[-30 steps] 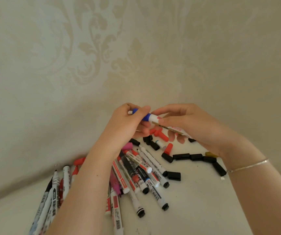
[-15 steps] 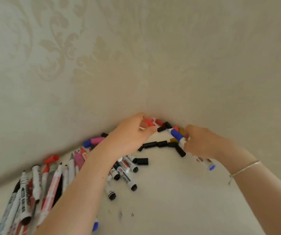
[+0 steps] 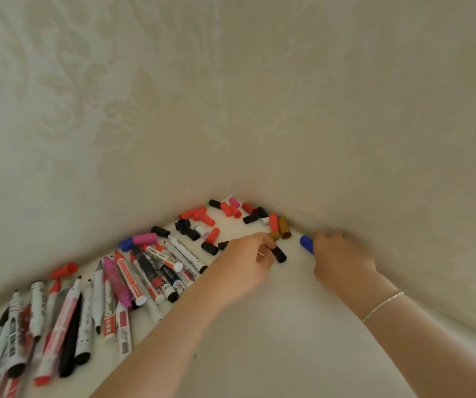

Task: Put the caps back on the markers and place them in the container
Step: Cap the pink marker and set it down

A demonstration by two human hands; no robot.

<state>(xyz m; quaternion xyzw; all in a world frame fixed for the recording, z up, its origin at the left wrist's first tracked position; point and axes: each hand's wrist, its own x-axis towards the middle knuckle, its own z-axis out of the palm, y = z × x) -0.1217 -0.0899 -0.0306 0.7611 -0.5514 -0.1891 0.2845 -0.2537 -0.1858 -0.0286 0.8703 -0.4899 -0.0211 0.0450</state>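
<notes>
Markers [image 3: 144, 271] lie side by side along the left of the pale worktop [image 3: 274, 340], most with bare tips, while loose caps [image 3: 225, 209] in red, black, pink and brown sit bunched in the far corner where the patterned wall [image 3: 231, 110] meets the surface, which probably stops them rolling off. From the head view, the left hand [image 3: 245, 262] reaches into that scatter with fingers curled, pinching what looks like a black cap [image 3: 279, 254] at its fingertips, apparently picking one to match an open marker. The right hand [image 3: 340, 254] is closed round a capped blue marker [image 3: 306, 243], only the blue end showing past the knuckles, held near the wall. No container shows anywhere here, so it is presumably out of frame to the right.
</notes>
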